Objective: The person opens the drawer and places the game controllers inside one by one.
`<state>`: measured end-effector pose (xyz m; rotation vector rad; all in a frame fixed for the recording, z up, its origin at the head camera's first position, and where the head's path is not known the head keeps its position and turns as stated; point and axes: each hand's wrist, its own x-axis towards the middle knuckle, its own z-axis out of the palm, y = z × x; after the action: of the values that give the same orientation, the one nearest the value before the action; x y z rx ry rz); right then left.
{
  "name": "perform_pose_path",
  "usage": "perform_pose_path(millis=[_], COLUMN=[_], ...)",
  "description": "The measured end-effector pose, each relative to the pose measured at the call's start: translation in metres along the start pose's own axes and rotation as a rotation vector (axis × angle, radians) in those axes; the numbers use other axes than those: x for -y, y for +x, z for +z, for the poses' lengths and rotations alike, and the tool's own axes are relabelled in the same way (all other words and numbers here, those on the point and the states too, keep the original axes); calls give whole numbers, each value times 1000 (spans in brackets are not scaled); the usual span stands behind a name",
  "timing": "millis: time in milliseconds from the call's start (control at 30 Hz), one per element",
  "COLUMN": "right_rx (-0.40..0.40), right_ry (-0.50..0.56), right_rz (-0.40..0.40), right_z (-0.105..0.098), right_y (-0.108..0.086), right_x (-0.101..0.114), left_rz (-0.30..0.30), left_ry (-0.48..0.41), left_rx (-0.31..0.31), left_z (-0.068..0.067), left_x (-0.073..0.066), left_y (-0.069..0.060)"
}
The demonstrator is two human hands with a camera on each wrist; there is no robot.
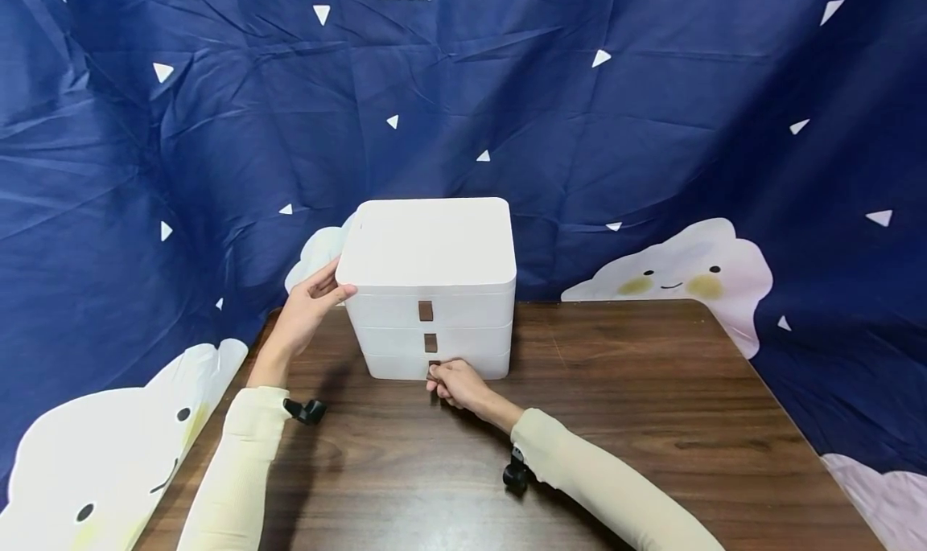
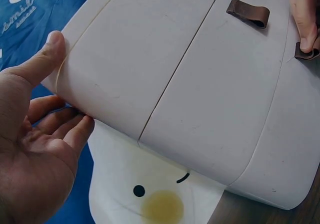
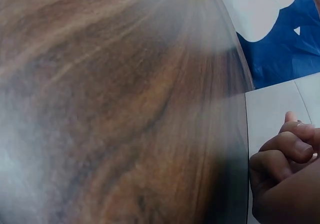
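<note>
A white drawer box [image 1: 427, 241] with three stacked drawers stands toward the back of the table, each drawer front bearing a brown pull tab. My left hand [image 1: 304, 310] holds the box at its upper left front corner; in the left wrist view the thumb lies at the front edge and the fingers are bent against the side. Down at the lowest drawer [image 1: 394, 367], my right hand [image 1: 459, 386] pinches the brown pull tab [image 2: 306, 52] between thumb and finger. All three drawers look closed. In the right wrist view, the curled fingers [image 3: 287, 149] hide the tab.
The brown wooden table [image 1: 652, 406] extends in front of the box and to its right. Behind it hangs a dark blue cloth [image 1: 463, 76] with white triangles and smiling clouds. Each wrist carries a small black camera [image 1: 307, 411].
</note>
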<state>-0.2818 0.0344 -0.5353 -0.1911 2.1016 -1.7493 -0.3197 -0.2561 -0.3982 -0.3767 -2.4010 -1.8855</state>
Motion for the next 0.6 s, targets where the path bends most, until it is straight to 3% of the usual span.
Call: perform_pose_path(millis=[333,600], right_rx=[-6,28], right_ry=[-25,-143], right_rz=[-11,-34], right_z=[-1,-20], right_y=[-5,-10], right_x=[1,-6], left_rz=[-4,-13], left_ry=[-4,-5], left_rx=[3,-27], left_z=[-1,1], left_x=[-1,0], left_y=[-1,-2])
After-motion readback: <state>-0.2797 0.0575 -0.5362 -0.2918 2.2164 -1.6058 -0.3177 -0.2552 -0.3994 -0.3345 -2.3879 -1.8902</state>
